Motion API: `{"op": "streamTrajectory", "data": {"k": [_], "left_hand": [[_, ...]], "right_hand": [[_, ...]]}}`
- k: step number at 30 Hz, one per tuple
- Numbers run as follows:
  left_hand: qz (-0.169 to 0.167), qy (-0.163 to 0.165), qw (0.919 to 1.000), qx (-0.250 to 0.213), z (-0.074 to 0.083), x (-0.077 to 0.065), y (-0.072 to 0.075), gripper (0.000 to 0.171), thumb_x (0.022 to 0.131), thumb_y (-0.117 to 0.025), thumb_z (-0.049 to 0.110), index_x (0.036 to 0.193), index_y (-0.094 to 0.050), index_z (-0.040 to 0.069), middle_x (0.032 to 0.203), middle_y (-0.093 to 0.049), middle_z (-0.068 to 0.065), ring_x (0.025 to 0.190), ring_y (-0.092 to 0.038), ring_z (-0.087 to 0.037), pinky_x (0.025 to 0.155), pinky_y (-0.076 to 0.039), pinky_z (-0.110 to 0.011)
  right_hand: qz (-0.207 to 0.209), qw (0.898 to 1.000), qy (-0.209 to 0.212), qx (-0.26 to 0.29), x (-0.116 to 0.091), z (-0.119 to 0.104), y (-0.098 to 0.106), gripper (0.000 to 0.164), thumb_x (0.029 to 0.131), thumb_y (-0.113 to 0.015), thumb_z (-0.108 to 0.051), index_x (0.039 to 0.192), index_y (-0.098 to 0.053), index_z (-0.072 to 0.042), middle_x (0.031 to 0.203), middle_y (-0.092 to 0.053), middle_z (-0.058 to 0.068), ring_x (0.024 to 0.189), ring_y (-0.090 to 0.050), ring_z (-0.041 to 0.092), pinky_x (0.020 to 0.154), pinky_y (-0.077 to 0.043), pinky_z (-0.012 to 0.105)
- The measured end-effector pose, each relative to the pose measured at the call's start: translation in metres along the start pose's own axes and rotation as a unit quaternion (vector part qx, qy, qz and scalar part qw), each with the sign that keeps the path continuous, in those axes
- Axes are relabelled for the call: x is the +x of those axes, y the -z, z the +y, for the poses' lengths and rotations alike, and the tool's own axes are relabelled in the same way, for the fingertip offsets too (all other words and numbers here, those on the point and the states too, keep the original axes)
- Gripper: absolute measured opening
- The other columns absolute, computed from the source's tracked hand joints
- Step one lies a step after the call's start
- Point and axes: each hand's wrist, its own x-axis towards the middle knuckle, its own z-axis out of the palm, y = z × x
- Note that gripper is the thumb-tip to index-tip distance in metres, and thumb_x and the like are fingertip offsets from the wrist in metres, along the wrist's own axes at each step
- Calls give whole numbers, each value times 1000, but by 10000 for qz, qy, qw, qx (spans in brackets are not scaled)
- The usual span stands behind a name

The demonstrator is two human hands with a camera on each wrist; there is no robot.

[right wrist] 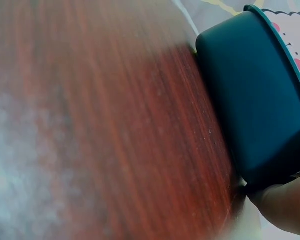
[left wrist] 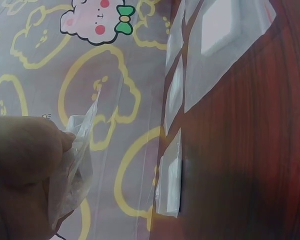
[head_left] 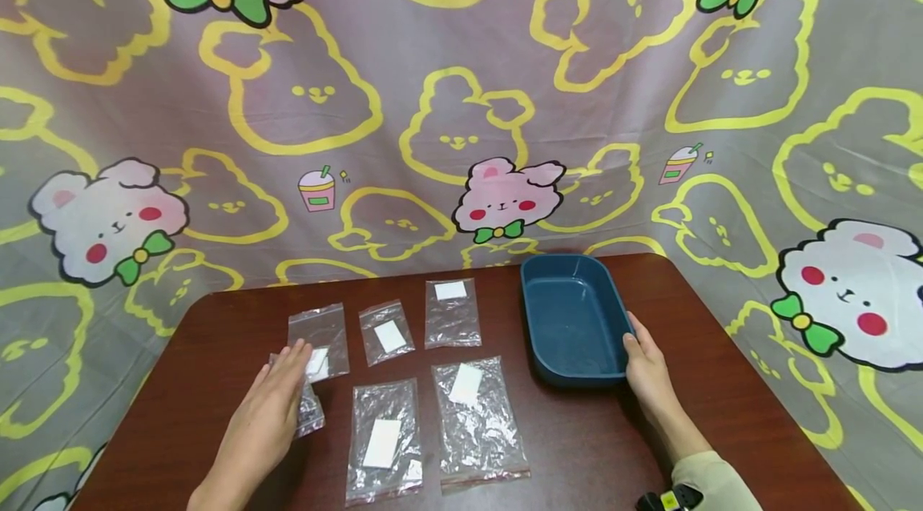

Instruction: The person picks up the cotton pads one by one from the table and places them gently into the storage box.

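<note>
Tabletop: dark reddish-brown wood [head_left: 591, 447] with streaked grain and a soft sheen; the far corners are rounded.
Backdrop: we list a greyish-pink cloth [head_left: 404, 38], creased, rising behind the far edge and along both sides.
Print: yellow bear outlines [head_left: 303, 147], rabbit heads [head_left: 505, 199] with red cheeks and green bows, and small pink drink cups [head_left: 317, 191].
Tray: dark blue [head_left: 577, 319], rounded-rectangular, smooth-walled, with a thin rim; placed near the tabletop's far right corner, its long sides running from the far edge towards the near edge.
Far row of bags: three clear bags, namely the left bag [head_left: 320, 327], the small middle bag [head_left: 389, 335] and the right bag [head_left: 452, 323]; each shows a white rectangle, and they run along the far edge, left of the tray.
Near pair of bags: two larger clear bags, the near-left one [head_left: 389, 407] and the near-right one [head_left: 483, 423], wrinkled and glossy, each with a white rectangle, towards the near edge.
Held bag: clear, crumpled plastic [head_left: 310, 415], over the tabletop's left part; we cannot tell whether it touches the wood.
Left hand: thumb and fingers [head_left: 265, 407] narrow, pinching the held bag.
Right hand: gripping [head_left: 649, 363] the tray's right side near its near corner, thumb at the rim.
Sleeve: pale [head_left: 714, 483], beside a black-and-yellow wrist device [head_left: 671, 499].
</note>
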Motion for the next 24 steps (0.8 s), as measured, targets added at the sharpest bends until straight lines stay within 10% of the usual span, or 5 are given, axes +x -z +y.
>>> {"op": "streamTrajectory", "data": {"k": [24], "left_hand": [[-319, 121, 9987, -376, 20, 15, -24, 45, 101, -54, 0, 145, -47, -6, 149, -45, -25, 136, -43, -45, 117, -23, -55]], "right_hand": [[317, 9985, 294, -350, 0, 0, -4, 54, 111, -30, -19, 162, -15, -29, 167, -13, 2, 152, -8, 27, 121, -10, 54]]}}
